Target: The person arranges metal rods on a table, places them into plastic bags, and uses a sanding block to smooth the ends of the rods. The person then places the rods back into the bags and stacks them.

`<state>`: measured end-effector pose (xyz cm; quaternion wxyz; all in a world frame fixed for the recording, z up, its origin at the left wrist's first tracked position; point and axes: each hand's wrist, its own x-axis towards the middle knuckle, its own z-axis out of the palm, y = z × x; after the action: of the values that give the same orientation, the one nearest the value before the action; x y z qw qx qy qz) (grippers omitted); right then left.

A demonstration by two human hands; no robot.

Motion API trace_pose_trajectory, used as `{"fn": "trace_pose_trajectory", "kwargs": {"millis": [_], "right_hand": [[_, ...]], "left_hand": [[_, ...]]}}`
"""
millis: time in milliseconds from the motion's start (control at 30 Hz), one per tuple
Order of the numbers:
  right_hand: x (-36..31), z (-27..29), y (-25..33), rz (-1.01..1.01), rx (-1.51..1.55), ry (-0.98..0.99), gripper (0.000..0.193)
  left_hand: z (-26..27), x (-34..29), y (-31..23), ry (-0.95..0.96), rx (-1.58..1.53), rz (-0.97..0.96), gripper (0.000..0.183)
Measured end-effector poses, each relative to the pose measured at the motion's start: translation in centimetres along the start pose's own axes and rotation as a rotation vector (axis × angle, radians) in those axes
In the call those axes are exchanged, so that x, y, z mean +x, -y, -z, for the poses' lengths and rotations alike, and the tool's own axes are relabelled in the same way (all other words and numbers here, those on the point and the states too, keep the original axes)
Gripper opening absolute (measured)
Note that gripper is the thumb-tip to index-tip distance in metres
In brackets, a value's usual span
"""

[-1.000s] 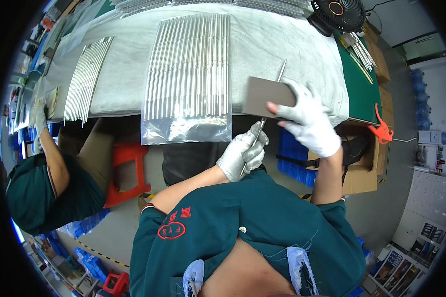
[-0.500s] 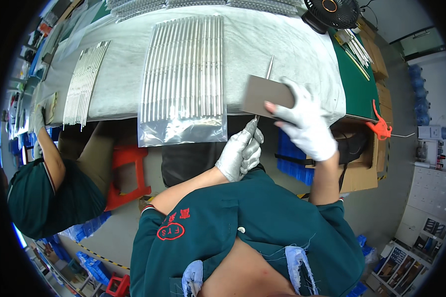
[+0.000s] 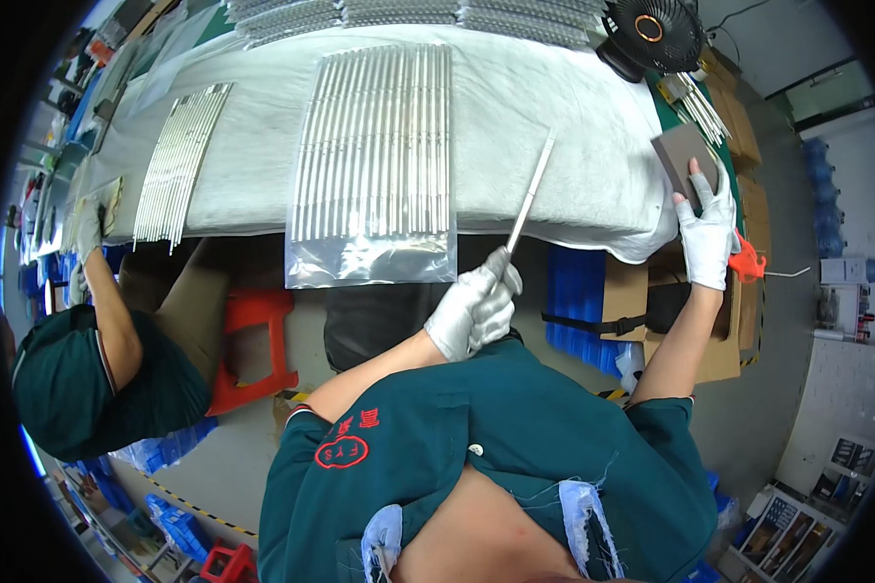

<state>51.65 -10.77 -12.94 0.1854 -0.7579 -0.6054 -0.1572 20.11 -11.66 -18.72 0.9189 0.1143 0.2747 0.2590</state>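
Observation:
My left hand (image 3: 474, 309), in a pale glove, is closed around the lower end of a slim silver metal rod (image 3: 532, 197). The rod slants up and to the right over the table's front edge. At the right end of the table, my gloved right hand (image 3: 708, 238) grips a flat grey-brown rectangular pad (image 3: 681, 163), probably a sanding pad. Its fingers press on the pad's face, well apart from the rod. Left of the rod lies a clear plastic bag (image 3: 360, 269) with a row of similar silver rods (image 3: 374, 146) in or on it.
White cloth (image 3: 593, 175) covers the table. Another rod bundle (image 3: 180, 160) lies at left, near a co-worker (image 3: 107, 379). A black fan (image 3: 648, 34) stands at back right, with loose rods (image 3: 700, 107) below it. An orange-red air gun (image 3: 747, 260) hangs beside the right edge, near a cardboard box (image 3: 710, 355).
My right hand has carried the pad away from the rod to the right end of the table. The rod, still in my left hand, now tilts more to the right and is fully exposed.

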Motion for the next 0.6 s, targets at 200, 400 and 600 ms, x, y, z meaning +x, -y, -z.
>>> {"fn": "trace_pose_trajectory", "kwargs": {"millis": [200,400,600], "right_hand": [[-0.4,-0.5,2.2,0.171,-0.065,0.012,0.067],[-1.9,-1.6,15.3,0.502,0.480,0.194,0.063],[-3.8,-0.6,23.5,0.770,0.575,0.278,0.058]], "left_hand": [[1.5,-6.7,-4.8,0.060,0.951,0.070,0.036],[10.6,-18.3,-4.8,-0.148,1.232,-0.174,0.026],[9.8,-25.4,-2.8,-0.639,0.863,0.038,0.028]]}}
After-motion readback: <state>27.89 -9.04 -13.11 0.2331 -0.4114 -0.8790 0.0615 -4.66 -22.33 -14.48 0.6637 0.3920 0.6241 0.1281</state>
